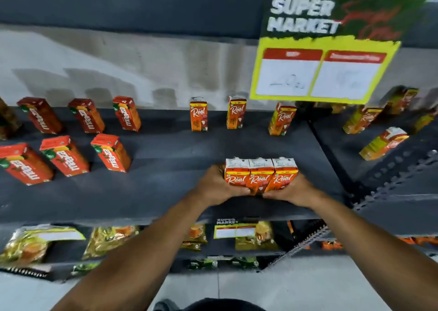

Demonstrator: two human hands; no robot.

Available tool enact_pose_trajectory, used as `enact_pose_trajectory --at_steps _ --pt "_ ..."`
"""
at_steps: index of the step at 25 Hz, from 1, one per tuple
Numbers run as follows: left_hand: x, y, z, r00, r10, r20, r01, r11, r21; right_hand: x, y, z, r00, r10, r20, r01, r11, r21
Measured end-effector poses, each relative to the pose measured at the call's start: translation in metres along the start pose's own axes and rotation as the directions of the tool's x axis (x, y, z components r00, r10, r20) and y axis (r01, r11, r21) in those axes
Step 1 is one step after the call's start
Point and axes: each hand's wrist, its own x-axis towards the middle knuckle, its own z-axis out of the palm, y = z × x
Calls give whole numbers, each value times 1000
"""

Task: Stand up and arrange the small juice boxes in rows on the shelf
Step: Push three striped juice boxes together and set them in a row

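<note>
Held boxes: three small orange Real juice boxes (260, 176) stand upright, side by side and touching, clamped between both hands near the front edge of the dark shelf (166, 192), right of its middle.
Left hand: the left hand (216, 187) presses against the left end of the trio, its fingers (239, 192) curled under and around the outer box.
Right hand: the right hand (292, 191) presses against the right end, fingers pressed together low on the front of the outer box.
Back row: three more Real boxes (198, 116) stand upright and apart along the back edge of the shelf.
Left half of the shelf: red Maaza boxes (110, 153) stand in two rows, one by the back edge and one nearer the front.
Right end: yellow-and-orange boxes (382, 143) stand on the neighbouring shelf section; blur hides their labels.
Sign: a yellow-green SUPER MARKET price sign (327, 47) hangs above the back right corner.
Lower shelf: packaged goods (26, 246) lie below, blurred.
</note>
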Motion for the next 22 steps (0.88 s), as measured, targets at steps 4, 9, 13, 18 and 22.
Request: enact_pose_trajectory --at_steps 4,9,13,18,22 --pt "-9 7 33 1000 4 -20 -3 1000 18 -13 23 -17 999 -40 0 40 999 -15" --pt "-19 10 41 998 -38 -50 43 992 120 -19 21 -22 996 -84 35 86 995 -49" --pt "-21 15 42 996 -57 -74 68 985 157 -23 22 -21 996 -82 37 83 996 -32" --pt "-20 16 42 994 -80 -81 93 979 181 -25 23 -21 994 -101 28 101 995 -8" --pt "-19 14 41 992 -98 -79 111 975 190 -25 26 -20 996 -84 24 84 996 19"
